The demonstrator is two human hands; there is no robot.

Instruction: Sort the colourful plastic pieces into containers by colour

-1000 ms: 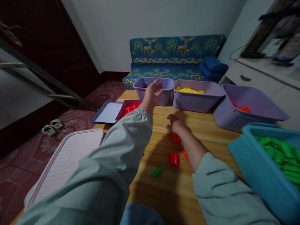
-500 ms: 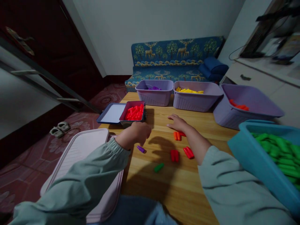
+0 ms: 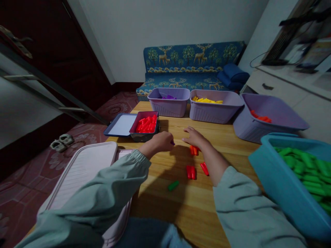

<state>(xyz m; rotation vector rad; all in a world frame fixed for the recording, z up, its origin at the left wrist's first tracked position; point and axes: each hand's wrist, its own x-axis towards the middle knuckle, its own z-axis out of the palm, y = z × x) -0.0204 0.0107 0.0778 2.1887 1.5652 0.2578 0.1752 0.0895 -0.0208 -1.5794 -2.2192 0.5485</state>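
My left hand (image 3: 163, 141) is closed on a small purple plastic piece (image 3: 172, 142), whose end shows past the fingertips above the table. To its right my right hand (image 3: 193, 136) hangs with fingers apart and nothing visible in them. Beneath that hand lie orange pieces (image 3: 193, 150), partly covered by the wrist. Nearer me are a pair of red pieces (image 3: 191, 172), another red piece (image 3: 204, 168) beside my forearm, and a single green piece (image 3: 173, 185). Left of the hands, an open box (image 3: 143, 136) holds many red pieces (image 3: 147, 124).
Along the table's (image 3: 160, 210) far side stand a purple bin (image 3: 169, 109) with purple pieces, a second bin (image 3: 213, 116) with yellow and a third (image 3: 245, 127) with orange. A teal bin (image 3: 274, 179) of green pieces is at right; a pale lid (image 3: 85, 172) lies left.
My left hand has picked up the purple piece from the table and moved right with it, toward my right hand. My right hand stays open in nearly the same place.
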